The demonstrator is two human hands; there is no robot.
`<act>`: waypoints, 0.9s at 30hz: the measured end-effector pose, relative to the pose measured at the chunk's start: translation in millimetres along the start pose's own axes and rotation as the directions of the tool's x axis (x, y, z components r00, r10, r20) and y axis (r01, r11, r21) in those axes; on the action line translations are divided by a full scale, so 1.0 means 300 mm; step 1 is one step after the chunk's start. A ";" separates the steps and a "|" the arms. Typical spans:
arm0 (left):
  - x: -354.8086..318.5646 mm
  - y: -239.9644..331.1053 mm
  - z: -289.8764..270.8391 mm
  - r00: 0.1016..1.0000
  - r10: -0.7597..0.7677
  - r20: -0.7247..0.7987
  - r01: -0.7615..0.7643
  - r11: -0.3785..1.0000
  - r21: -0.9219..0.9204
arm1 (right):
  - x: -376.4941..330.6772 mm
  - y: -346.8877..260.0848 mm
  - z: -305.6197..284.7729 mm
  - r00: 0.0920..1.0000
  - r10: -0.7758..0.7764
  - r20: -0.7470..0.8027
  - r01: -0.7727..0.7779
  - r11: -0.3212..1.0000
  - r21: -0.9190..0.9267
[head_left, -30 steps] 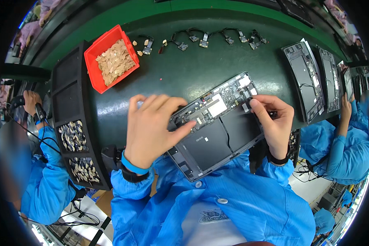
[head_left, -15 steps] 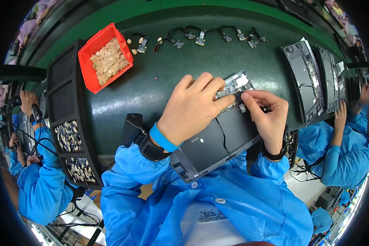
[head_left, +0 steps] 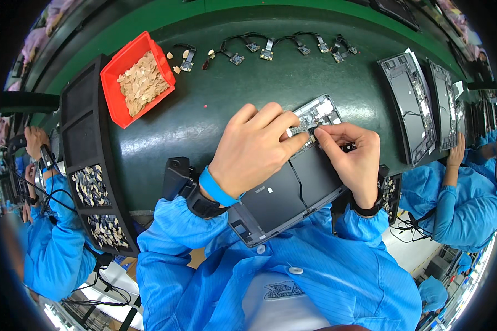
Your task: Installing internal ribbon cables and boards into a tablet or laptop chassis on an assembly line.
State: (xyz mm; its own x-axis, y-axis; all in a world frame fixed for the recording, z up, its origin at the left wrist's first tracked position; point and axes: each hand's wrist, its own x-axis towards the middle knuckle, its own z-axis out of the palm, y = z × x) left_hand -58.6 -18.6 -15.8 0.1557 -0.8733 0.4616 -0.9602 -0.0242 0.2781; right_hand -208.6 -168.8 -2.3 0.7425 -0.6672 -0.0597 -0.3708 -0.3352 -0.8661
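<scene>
A dark grey tablet housing [head_left: 279,201], its electronics exposed, lies tilted on the bench in front of me. My left hand [head_left: 254,149] reaches across its upper part with curled fingers; the index fingertip is down at the exposed circuit board [head_left: 321,113]. The left thumb and anything under it are hidden. From the other side my right hand [head_left: 350,160] pinches a small black circuit board [head_left: 348,147], mostly covered by the fingers, beside the left fingertip. A black cable [head_left: 299,179] runs down the housing's inner face.
A red bin [head_left: 109,91] of tan flakes stands at the far left, beside a black compartment tray [head_left: 116,185] with small parts. Several small boards with cables [head_left: 266,53] line the bench's back. More open housings [head_left: 406,110] lean at right. Co-workers in blue sit on both sides.
My right hand has moved slightly left and down over the housing with the small board. My left fingertips have shifted a little left and down.
</scene>
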 end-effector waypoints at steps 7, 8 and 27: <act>-0.001 0.000 0.002 1.000 -0.008 0.002 0.008 1.000 -0.010 | 0.007 0.002 -0.002 1.000 -0.021 0.005 0.021 1.000 -0.016; 0.000 0.001 0.003 1.000 -0.008 0.007 0.008 1.000 -0.011 | 0.007 0.000 -0.003 1.000 -0.019 0.010 0.019 1.000 -0.005; 0.000 0.018 0.004 0.998 -0.053 0.040 0.052 0.998 0.032 | 0.044 -0.005 -0.032 0.984 -0.048 0.172 0.047 0.999 0.012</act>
State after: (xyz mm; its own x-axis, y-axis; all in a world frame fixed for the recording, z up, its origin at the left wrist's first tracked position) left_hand -64.0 -19.2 -15.3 0.1974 -0.8897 0.4117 -0.9577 -0.0853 0.2749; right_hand -203.5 -183.4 3.0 0.8445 -0.5257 -0.1027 -0.3292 -0.3581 -0.8737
